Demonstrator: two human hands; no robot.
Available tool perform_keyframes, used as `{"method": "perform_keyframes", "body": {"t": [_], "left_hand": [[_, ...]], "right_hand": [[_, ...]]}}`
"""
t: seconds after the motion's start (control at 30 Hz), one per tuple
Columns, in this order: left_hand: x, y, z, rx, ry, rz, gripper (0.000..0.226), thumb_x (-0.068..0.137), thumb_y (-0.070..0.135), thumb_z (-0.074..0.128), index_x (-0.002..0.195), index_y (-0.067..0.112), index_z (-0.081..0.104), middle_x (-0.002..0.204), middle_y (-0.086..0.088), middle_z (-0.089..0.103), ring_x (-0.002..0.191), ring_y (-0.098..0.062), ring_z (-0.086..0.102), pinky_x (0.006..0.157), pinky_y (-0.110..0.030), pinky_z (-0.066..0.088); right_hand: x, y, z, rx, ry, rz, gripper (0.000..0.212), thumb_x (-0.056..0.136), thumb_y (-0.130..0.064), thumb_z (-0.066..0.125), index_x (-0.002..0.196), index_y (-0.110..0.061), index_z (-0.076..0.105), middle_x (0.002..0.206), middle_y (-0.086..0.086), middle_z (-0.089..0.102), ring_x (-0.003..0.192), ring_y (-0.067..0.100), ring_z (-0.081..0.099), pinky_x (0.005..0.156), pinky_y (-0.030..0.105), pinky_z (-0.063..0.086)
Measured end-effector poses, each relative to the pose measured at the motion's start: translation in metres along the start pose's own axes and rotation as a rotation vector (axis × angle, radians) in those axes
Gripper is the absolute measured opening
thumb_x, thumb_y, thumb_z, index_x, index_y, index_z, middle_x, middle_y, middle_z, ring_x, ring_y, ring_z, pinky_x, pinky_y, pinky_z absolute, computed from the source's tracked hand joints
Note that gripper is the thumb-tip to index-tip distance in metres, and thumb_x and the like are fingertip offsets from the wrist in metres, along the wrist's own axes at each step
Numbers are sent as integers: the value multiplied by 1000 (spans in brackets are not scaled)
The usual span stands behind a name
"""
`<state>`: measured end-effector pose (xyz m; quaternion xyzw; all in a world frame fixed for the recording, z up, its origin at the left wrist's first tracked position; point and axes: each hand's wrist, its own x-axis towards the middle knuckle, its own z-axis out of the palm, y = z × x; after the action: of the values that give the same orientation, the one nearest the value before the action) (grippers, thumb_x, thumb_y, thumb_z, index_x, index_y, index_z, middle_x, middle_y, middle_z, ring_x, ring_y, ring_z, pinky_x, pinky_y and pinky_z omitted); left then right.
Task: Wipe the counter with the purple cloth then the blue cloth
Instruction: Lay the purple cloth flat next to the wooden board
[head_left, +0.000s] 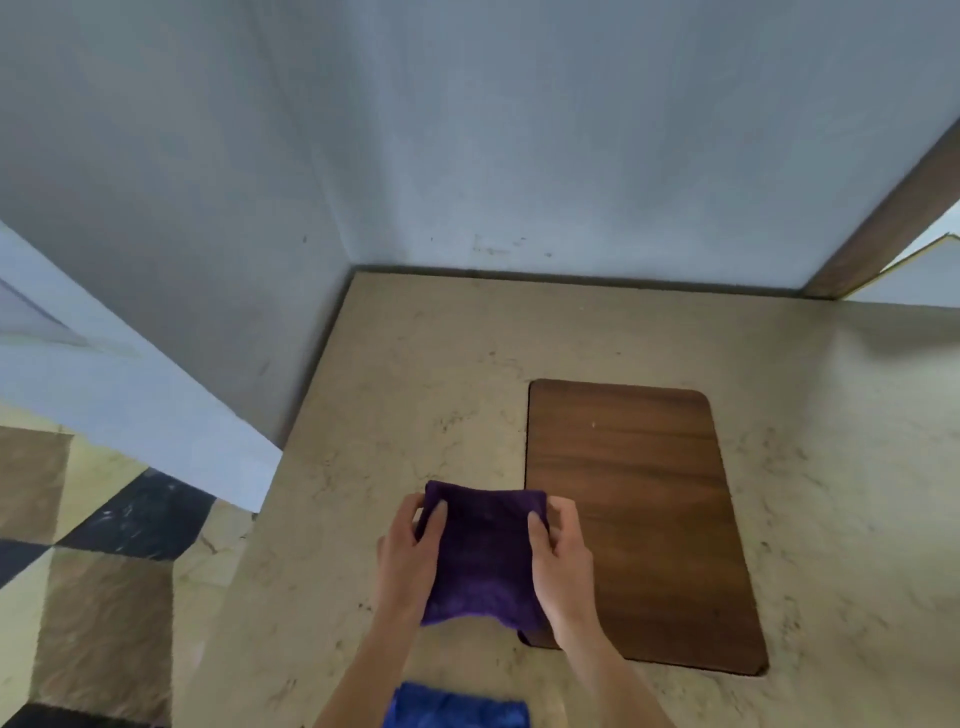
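Both hands hold the purple cloth (483, 556) over the beige marble-patterned counter (395, 374). The left hand (408, 561) grips the cloth's left edge, with its thumb lying on top of the fabric and its fingers curled behind. The right hand (558, 564) grips the right edge in the same way, thumb on top. The cloth looks folded and hangs between the two hands; whether its lower edge touches the counter cannot be told. It sits toward the counter's near edge, roughly midway between the left edge and the middle, and its right side overlaps the near left corner of a brown wooden board (639, 519) that lies flat on the counter.

The blue cloth (457, 709) lies at the counter's near edge, just below the forearms and partly cut off by the frame. A grey wall (519, 130) borders the counter's far and left edges. To the left, beyond the counter, a patterned tiled floor (93, 597) shows.
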<state>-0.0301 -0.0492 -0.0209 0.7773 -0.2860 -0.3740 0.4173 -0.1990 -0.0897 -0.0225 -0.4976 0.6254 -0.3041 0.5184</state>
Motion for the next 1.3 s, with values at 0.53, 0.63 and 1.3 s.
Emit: {"method": "perform_keyframes", "body": {"t": [0.53,0.63,1.3], "left_hand": [[57,-25,5,771,76,122,36,100,62,31,111,33,48,96,5,49,61,-16,50,61,-32,41],[57,-30,0,889,151,145,49,95,68,37,113,25,50,101,0,36,70,-16,48,60,-32,41],[-94,-85,-70,304,-15,-77,39,102,43,43,67,29,49,69,5,56,67,-15,53,61,-30,39]], "right_hand": [[37,-1,34,-1009,118,-68,39,107,-54,24,133,-28,39,87,3,76,81,28,74,74,40,53],[41,2,26,-1067,130,27,53,101,-68,21,105,-23,50,87,2,73,81,26,71,74,38,51],[-106,62,-25,-452,45,178,34,98,-58,49,90,-26,58,83,-8,66,78,12,63,82,45,56]]}}
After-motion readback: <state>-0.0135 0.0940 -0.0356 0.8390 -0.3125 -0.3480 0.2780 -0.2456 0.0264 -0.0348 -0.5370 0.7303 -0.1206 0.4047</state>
